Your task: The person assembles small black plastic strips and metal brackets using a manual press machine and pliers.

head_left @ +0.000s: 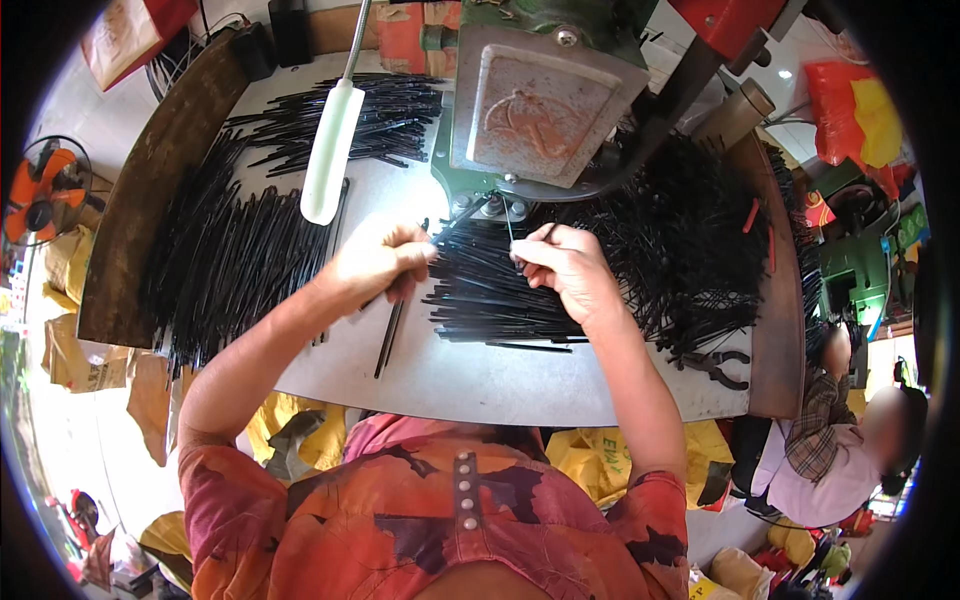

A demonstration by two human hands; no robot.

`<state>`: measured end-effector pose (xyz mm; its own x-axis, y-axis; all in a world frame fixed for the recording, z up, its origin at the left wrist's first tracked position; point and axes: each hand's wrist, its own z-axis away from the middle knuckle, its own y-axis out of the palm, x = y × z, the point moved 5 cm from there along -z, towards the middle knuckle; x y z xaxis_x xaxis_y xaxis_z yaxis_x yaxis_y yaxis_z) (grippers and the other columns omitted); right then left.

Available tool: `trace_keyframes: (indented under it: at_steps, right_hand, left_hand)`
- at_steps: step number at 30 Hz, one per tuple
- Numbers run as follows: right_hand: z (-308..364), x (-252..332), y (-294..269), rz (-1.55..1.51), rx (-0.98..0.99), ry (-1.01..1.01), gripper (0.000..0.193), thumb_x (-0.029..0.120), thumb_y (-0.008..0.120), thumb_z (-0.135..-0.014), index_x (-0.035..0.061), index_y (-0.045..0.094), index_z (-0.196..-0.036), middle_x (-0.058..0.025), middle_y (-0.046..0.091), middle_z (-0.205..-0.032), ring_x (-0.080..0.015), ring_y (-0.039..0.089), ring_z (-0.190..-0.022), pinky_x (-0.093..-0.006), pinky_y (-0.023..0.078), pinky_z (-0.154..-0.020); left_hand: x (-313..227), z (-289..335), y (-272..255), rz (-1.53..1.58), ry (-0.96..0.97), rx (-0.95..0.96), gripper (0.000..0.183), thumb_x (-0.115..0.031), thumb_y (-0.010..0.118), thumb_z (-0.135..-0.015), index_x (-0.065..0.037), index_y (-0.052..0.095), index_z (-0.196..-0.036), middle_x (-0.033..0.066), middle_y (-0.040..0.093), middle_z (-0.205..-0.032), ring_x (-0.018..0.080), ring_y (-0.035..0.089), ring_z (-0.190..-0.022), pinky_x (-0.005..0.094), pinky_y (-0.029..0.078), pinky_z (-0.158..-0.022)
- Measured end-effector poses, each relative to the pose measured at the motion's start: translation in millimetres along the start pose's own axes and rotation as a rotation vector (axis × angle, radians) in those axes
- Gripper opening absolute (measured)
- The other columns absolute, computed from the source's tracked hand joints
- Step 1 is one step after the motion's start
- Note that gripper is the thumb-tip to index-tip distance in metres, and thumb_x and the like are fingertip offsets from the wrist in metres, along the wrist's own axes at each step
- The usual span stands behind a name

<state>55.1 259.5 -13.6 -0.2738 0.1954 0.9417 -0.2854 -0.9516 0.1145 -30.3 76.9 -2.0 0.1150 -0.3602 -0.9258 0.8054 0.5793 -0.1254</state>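
Note:
My left hand (385, 262) is closed in a pinch just left of the machine's working point, with a thin black rod (455, 222) running from its fingertips up to the machine. Below that hand, another dark rod (390, 340) slants toward the table's near edge; whether the same fingers grip it cannot be made out. My right hand (568, 268) pinches a thin rod (509, 218) that rises toward the green machine's (550, 110) lower end. Between the hands lies a pile of black rods (500, 290), just under the right fingers.
More black rods are heaped at left (240, 270), at the back (340, 120) and at right (680, 250). Pliers (716, 368) lie near the right front. A white lamp (333, 150) hangs over the metal tabletop (480, 385). Raised boards (140, 190) edge the table. Another person (825, 450) sits at right.

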Motion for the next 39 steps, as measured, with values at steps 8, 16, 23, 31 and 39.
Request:
trace_keyframes:
  at_steps: [8,16,23,31,39]
  right_hand:
    - [-6,6,41,-0.218,0.201,-0.026,0.009,0.008,0.058,-0.078,0.0003,0.052,-0.079,-0.0039,0.053,-0.068,-0.0071,0.051,-0.055,-0.0186,0.042,-0.045]
    - [-16,2,-13,-0.515,-0.091,-0.1,0.014,0.008,0.05,-0.082,-0.0023,0.053,-0.091,-0.013,0.058,-0.086,-0.0226,0.06,-0.075,-0.0283,0.052,-0.063]
    - [-31,-2,-16,-0.64,-0.118,-0.208,0.017,0.005,0.047,-0.083,-0.0073,0.051,-0.094,-0.0191,0.057,-0.091,-0.0274,0.059,-0.082,-0.034,0.051,-0.071]
    - [-32,0,-12,-0.615,-0.14,-0.228,0.018,0.005,0.044,-0.084,-0.0079,0.049,-0.095,-0.02,0.056,-0.092,-0.0277,0.058,-0.082,-0.0351,0.051,-0.073]
    - [-27,0,-9,-0.64,-0.164,-0.216,0.017,0.005,0.042,-0.085,-0.0083,0.048,-0.094,-0.0214,0.055,-0.092,-0.0289,0.058,-0.084,-0.0358,0.05,-0.075]
  left_hand:
    - [1,10,50,0.441,-0.184,0.186,0.017,-0.019,0.049,-0.084,-0.004,0.05,-0.076,0.0063,0.055,-0.064,0.0131,0.054,-0.05,0.0237,0.043,-0.044]
    - [-45,30,51,-0.817,0.814,-0.601,0.044,-0.012,0.061,-0.074,0.005,0.043,-0.11,0.0172,0.05,-0.102,0.0256,0.053,-0.086,0.0326,0.044,-0.075]
    - [3,-27,48,0.719,-0.047,0.007,0.03,-0.031,0.06,-0.076,-0.004,0.053,-0.087,0.0077,0.059,-0.073,0.0153,0.057,-0.061,0.0244,0.044,-0.055]
    - [5,-59,28,0.821,0.075,-0.108,0.02,-0.022,0.056,-0.08,-0.002,0.055,-0.077,0.0077,0.059,-0.067,0.0133,0.054,-0.053,0.023,0.043,-0.049]
    - [4,-58,34,0.857,0.147,-0.15,0.021,-0.021,0.056,-0.081,0.0,0.055,-0.079,0.0078,0.058,-0.067,0.0137,0.054,-0.055,0.0228,0.043,-0.051]
